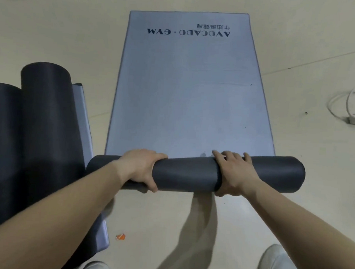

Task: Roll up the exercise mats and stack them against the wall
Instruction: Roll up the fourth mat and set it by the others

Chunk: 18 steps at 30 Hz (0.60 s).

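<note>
A grey-blue exercise mat (pixel 186 90) with dark printed lettering lies flat on the floor, stretching away from me. Its near end is wound into a dark grey roll (pixel 191 173) lying across the view. My left hand (pixel 141 167) grips the roll left of centre, fingers over the top and thumb underneath. On the right part of the roll, my right hand (pixel 233 173) presses with its fingers spread over the top.
Two dark rolled mats (pixel 42 113) lie at the left on another partly flat mat (pixel 83 111). A white cable and power strip (pixel 352 114) lie at the right edge. A small orange scrap (pixel 120 236) is on the floor near my white shoes (pixel 276 262).
</note>
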Motion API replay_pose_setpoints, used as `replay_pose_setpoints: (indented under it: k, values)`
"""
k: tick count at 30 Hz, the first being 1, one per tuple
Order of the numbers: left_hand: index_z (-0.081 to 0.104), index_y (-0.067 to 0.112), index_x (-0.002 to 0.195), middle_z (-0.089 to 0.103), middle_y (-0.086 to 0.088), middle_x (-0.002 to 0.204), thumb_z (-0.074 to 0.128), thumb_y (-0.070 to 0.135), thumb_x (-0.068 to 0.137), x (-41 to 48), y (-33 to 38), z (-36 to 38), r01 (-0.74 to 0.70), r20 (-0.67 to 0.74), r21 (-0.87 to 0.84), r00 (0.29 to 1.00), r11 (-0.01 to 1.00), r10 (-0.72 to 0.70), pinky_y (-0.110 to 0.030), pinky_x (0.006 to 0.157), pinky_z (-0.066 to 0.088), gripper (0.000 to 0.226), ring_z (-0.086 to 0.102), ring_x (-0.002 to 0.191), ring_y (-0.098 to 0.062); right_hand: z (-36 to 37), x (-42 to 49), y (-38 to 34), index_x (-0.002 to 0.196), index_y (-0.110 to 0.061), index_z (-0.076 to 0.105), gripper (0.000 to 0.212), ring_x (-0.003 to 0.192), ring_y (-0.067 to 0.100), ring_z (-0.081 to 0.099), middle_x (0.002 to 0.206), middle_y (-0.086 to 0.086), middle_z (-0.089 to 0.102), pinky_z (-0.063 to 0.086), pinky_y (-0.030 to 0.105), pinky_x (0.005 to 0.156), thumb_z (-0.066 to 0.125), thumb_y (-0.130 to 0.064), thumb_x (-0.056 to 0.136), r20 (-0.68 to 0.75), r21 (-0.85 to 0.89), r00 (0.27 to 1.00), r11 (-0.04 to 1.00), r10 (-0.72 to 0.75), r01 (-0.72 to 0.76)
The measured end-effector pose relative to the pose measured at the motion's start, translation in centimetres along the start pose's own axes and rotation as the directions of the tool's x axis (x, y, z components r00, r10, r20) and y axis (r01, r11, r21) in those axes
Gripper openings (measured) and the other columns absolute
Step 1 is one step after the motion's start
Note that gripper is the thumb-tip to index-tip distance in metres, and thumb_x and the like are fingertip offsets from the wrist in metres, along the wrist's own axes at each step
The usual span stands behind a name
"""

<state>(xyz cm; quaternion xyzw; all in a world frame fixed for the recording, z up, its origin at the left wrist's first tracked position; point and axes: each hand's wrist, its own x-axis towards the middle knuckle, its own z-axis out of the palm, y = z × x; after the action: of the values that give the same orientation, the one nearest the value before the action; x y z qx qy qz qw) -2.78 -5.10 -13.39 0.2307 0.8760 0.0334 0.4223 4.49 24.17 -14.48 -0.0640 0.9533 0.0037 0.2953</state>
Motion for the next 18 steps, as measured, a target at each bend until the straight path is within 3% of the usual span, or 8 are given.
replay_pose_setpoints:
  k: [2,4,6,8,11,14,16,18]
  values:
    - [0.046,0.051,0.135,0.065,0.016,0.116,0.088,0.061,0.048,0.4,-0.1,-1.4,0.031,0.063,-0.055,0.998,0.998,-0.028,-0.041,0.091,0.053,0.098,0.061,0.102,-0.016,1.4,-1.1,-1.0,0.154,-0.033,0.012,0.115,0.137,0.028,0.037,0.147,0.003,0.039,0.017,0.06,0.117,0.078,-0.062,0.064,-0.129,-0.022,0.991,0.999,0.025,-0.028]
    - [0.043,0.051,0.142,0.064,0.014,0.127,0.089,0.062,0.052,0.0,0.2,-1.1,0.075,0.005,-0.05,0.997,0.996,-0.075,-0.043,0.097,0.05,0.102,0.06,0.111,-0.018,2.0,-1.2,-0.9,0.148,-0.039,0.02,0.105,0.132,0.027,0.04,0.141,0.0,0.042,0.018,0.059,0.115,0.074,-0.065,0.062,-0.186,0.008,0.982,1.0,0.018,-0.016]
    - [0.032,0.046,0.152,0.051,0.008,0.148,0.08,0.067,0.067,-1.4,1.1,0.5,0.191,-0.222,-0.024,0.956,0.981,-0.192,-0.05,0.11,0.038,0.101,0.051,0.132,-0.024,0.6,0.2,-0.2,0.144,-0.044,0.027,0.105,0.127,0.026,0.045,0.136,-0.003,0.046,0.022,0.057,0.113,0.073,-0.072,0.055,-0.113,0.087,0.994,0.996,0.011,-0.001]
    - [0.016,0.038,0.16,0.027,-0.001,0.166,0.056,0.074,0.086,-2.7,2.5,3.2,0.303,-0.438,-0.006,0.856,0.953,-0.275,-0.06,0.121,0.019,0.092,0.025,0.151,-0.032,-1.9,2.3,0.8,0.143,-0.048,0.032,0.108,0.122,0.025,0.05,0.131,-0.007,0.05,0.029,0.053,0.11,0.078,-0.073,0.048,0.034,0.156,0.999,0.988,-0.004,-0.001]
    - [-0.008,0.032,0.161,-0.005,-0.004,0.171,0.044,0.091,0.076,-2.2,3.0,5.2,0.332,-0.453,0.05,0.848,0.942,-0.275,-0.066,0.12,-0.001,0.116,-0.01,0.155,-0.042,-3.8,3.9,1.3,0.148,-0.048,0.03,0.115,0.126,0.025,0.048,0.134,-0.006,0.049,0.032,0.051,0.111,0.085,-0.07,0.049,0.133,0.192,0.991,0.981,-0.013,-0.013]
    - [0.005,0.037,0.159,0.014,0.0,0.168,0.06,0.092,0.062,0.8,1.3,3.4,0.279,-0.497,0.031,0.837,0.96,-0.227,-0.064,0.121,0.003,0.125,0.002,0.155,-0.035,-2.1,3.0,1.2,0.153,-0.037,0.021,0.117,0.136,0.029,0.037,0.147,0.001,0.038,0.026,0.052,0.116,0.081,-0.069,0.057,-0.113,0.122,0.994,0.993,0.011,0.003]
    - [0.017,0.04,0.155,0.029,0.005,0.161,0.062,0.092,0.054,2.9,-0.5,1.0,0.213,-0.473,0.013,0.862,0.977,-0.181,-0.059,0.121,0.008,0.122,0.016,0.151,-0.029,-0.1,2.3,0.6,0.152,-0.029,0.022,0.111,0.132,0.032,0.041,0.145,0.006,0.041,0.028,0.053,0.112,0.079,-0.057,0.062,-0.32,-0.053,0.947,0.998,-0.002,-0.015]
    - [0.022,0.041,0.155,0.031,0.005,0.159,0.062,0.092,0.054,3.9,-1.6,-0.9,0.132,-0.437,-0.025,0.89,0.991,-0.13,-0.055,0.122,0.011,0.12,0.022,0.149,-0.026,0.5,3.0,0.4,0.15,-0.025,0.029,0.107,0.126,0.033,0.046,0.139,0.008,0.046,0.031,0.054,0.109,0.078,-0.056,0.061,-0.423,-0.09,0.906,0.995,0.006,-0.049]
